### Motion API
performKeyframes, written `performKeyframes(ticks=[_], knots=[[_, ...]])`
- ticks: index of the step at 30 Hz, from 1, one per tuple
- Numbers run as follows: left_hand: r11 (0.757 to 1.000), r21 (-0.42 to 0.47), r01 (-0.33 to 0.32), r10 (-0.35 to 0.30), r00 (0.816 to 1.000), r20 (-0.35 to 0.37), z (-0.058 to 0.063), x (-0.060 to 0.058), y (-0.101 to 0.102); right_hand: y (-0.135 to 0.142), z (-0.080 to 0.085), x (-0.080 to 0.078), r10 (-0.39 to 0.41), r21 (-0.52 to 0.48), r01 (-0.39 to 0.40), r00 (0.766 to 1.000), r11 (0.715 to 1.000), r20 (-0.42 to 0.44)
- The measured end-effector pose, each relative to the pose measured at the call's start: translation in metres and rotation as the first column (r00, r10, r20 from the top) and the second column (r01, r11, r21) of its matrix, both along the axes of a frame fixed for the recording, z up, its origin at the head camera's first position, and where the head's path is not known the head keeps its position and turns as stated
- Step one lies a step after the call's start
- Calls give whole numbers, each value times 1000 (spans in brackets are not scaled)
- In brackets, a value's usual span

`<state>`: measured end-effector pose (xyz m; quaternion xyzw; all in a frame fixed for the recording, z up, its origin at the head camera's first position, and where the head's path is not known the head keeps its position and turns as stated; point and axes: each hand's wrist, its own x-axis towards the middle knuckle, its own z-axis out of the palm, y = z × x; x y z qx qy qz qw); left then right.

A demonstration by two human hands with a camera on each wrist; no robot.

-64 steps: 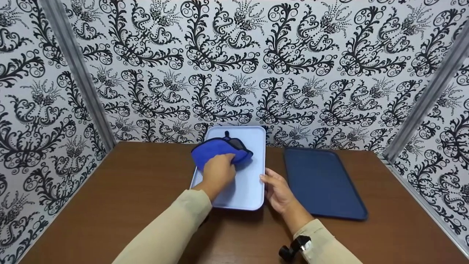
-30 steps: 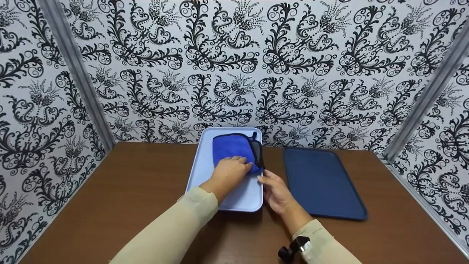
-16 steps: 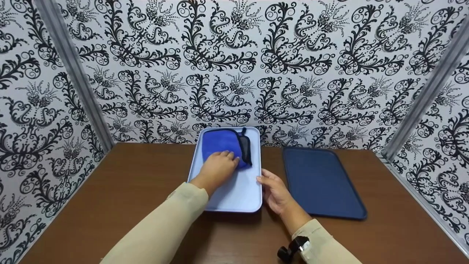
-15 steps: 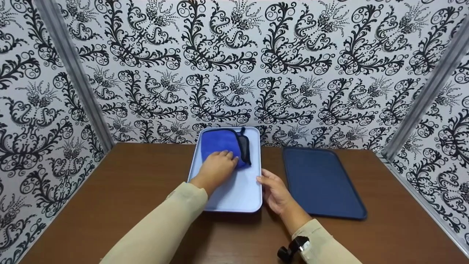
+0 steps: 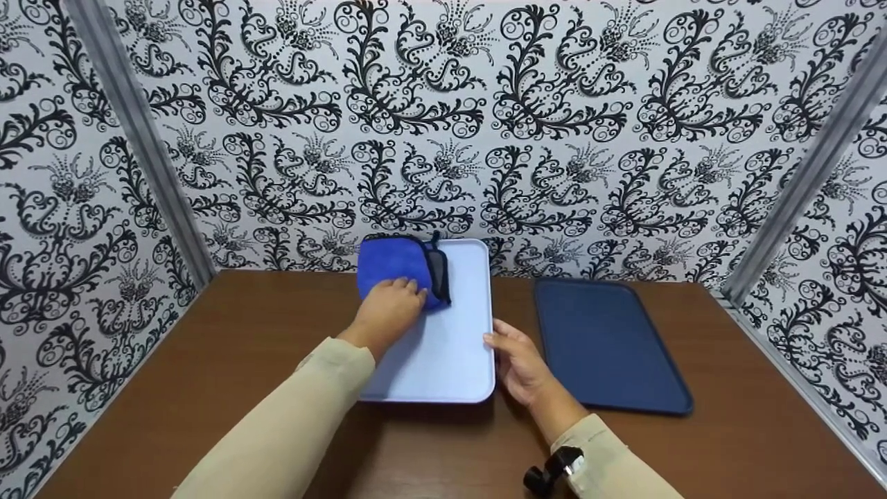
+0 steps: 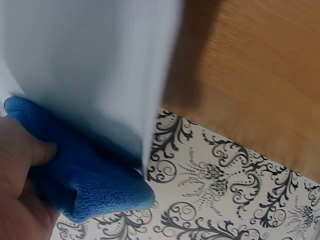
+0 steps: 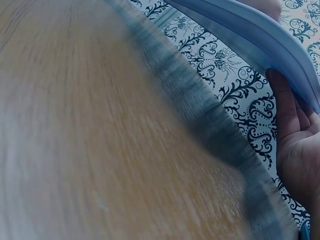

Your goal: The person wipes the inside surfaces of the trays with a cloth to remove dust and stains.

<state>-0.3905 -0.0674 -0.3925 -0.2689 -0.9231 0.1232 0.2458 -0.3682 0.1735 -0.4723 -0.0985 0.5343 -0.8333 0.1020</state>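
Observation:
A light blue rectangular tray (image 5: 450,353) is held up off the table, its inner face toward me. My right hand (image 5: 520,364) grips its right edge, thumb on the rim; in the right wrist view, fingers of that hand (image 7: 295,150) lie behind the tray (image 7: 245,27). On the tray's upper left part lies a blue microfiber cloth (image 5: 391,263) with black edging and a grey underside. My left hand (image 5: 388,308) holds this cloth against the tray. The left wrist view shows the thumb pressed onto the bunched cloth (image 6: 110,190), which reaches past the tray's edge.
A dark blue tray (image 5: 610,346) lies flat on the brown table (image 5: 229,360), right of my right hand. Patterned black-and-white walls (image 5: 443,138) stand behind and at both sides. A black camera mount (image 5: 554,471) sits on my right wrist.
The left hand has swept the cloth rightward across the tray, then back left to its upper left edge. The right hand keeps its grip on the tray, which has stayed nearly in place.

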Motion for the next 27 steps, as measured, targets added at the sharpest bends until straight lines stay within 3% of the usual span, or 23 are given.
performKeyframes(ticks=[10, 17, 21, 27], knots=[[995, 87, -53, 55, 998, -15, 0, -2, -18, 2, -1, 1, 7, 10, -7, 1000, 1000, -15], [977, 158, -142, 153, 986, -62, -6, -2, -19, 2, 1, 3, 28, 34, -27, 999, 999, -15], [950, 230, -211, 220, 975, -13, -6, -2, -17, 2, 3, 3, 35, 40, -35, 999, 999, -15], [918, 306, -253, 246, 967, 63, -5, -3, -12, 2, 2, 2, 32, 42, -31, 999, 999, -16]])
